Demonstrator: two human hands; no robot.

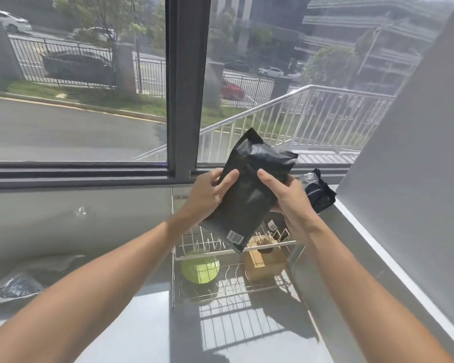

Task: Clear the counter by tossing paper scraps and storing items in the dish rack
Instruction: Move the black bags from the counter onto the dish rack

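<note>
Both my hands hold a black plastic pouch (249,197) with a white barcode label, tilted in the air above the wire dish rack (207,254). My left hand (207,195) grips its left edge, thumb on the front. My right hand (286,197) grips its right side. Inside the rack sit a green bowl (200,268) and a tan box (265,260). A second black packet (319,192) lies behind my right hand, near the rack's far right corner.
A crumpled clear and dark plastic bag (13,286) lies on the grey counter (131,331) at the far left. A large window with a dark frame (186,87) stands behind the counter. A white wall (409,166) borders the right side.
</note>
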